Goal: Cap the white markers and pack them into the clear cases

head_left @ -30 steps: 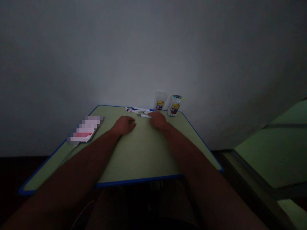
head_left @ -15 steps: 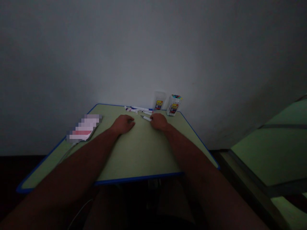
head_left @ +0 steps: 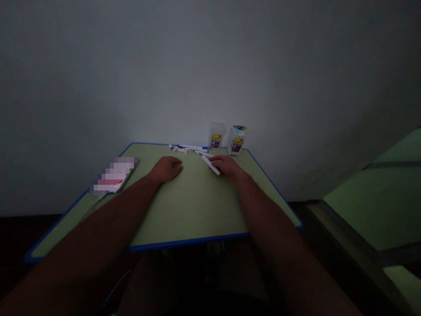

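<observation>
My right hand (head_left: pixel 228 166) grips a white marker (head_left: pixel 209 164) with a yellow end. The marker slants over the table, its yellow end toward me and its other end toward the back. My left hand (head_left: pixel 166 169) rests on the table, thumb and fingers apart, nothing between them. Beyond both hands, several white markers (head_left: pixel 193 148) lie loose near the back edge, with small white caps (head_left: pixel 181 150) beside them. One of these markers lies partly behind my right hand.
Against the wall stand a clear plastic case (head_left: pixel 217 135) and another case packed with markers (head_left: pixel 237 141). A phone with a blurred screen (head_left: pixel 115 175) lies at the left, a white cable (head_left: pixel 94 206) running from it. The green table (head_left: pixel 190 210) has a blue rim.
The marker in my right hand has swung round, so its yellow end now shows and points toward me. My right hand has shifted slightly right. The left hand stays about where it was.
</observation>
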Available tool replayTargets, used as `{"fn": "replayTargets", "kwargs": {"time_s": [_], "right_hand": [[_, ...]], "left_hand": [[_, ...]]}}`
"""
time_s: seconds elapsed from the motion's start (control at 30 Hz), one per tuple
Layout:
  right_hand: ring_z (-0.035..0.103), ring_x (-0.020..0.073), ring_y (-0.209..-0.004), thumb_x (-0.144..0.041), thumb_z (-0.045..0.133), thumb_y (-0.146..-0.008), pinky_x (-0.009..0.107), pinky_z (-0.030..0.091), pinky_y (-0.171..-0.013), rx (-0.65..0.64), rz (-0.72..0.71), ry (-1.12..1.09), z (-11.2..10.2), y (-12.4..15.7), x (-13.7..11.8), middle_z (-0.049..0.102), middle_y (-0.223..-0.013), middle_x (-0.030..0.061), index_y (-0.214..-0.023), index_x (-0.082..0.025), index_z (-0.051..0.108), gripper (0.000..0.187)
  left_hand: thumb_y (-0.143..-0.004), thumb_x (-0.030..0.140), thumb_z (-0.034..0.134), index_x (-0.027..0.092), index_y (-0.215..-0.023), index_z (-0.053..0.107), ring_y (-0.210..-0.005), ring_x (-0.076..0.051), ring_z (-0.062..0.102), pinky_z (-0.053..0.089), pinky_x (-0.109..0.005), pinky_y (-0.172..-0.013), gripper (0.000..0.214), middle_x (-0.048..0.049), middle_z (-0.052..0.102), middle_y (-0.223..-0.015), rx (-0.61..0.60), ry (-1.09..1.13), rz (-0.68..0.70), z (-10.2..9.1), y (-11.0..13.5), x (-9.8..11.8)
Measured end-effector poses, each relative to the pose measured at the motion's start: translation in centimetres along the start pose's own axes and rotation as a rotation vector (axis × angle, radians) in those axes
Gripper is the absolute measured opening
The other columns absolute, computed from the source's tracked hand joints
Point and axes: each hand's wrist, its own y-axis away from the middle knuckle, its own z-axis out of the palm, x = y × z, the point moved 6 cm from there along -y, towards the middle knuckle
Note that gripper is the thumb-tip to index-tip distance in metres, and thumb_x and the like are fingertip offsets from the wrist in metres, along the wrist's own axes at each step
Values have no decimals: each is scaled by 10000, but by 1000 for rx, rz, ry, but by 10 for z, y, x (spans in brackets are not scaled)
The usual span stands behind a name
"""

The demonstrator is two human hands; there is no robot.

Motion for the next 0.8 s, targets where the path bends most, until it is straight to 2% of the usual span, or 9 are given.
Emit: {"fn": "replayTargets", "kwargs": {"time_s": [0.1,0.27,0.47,0.63,0.8], "right_hand": [[637,107,-588,-37,574,-817,201,502,-594,-70,-2,-131,2,1,0,739,-773,10,-1182,-234,694,431],[582,76,-535,-19,508,-840,159,431,-501,-109,-28,-207,1,-5,0,722,-772,26,-867,-165,682,229],[577,87,-544,-84,539,-856,159,394,-450,-134,-66,-203,3,-5,-2,721,-774,28,-859,-173,624,123],[589,92,-552,-50,600,-796,162,399,-458,-80,-35,-164,1,-5,-1,720,-753,25,-841,-173,580,132],[592,94,-543,-27,643,-757,165,381,-444,-30,4,-122,1,-9,3,711,-726,19,-835,-170,557,185]], "left_hand": [[-848,446,480,143,-1162,727,-1171,-264,637,445,-358,-1061,501,-126,710,-1232,1,-3,1,-1,1,0],[-847,441,484,141,-1153,728,-1159,-264,642,453,-361,-1054,493,-123,716,-1219,5,-18,6,-1,1,-1],[-849,442,496,174,-1144,735,-1144,-264,646,469,-360,-1040,465,-98,715,-1225,12,-47,-45,-2,3,-1],[-844,444,508,197,-1084,749,-1094,-277,657,494,-372,-991,421,-89,729,-1175,23,-104,-99,-6,-1,-1],[-832,381,504,170,-1095,720,-1047,-287,652,492,-375,-952,400,-122,729,-1083,23,-217,-57,-6,-16,1]]}}
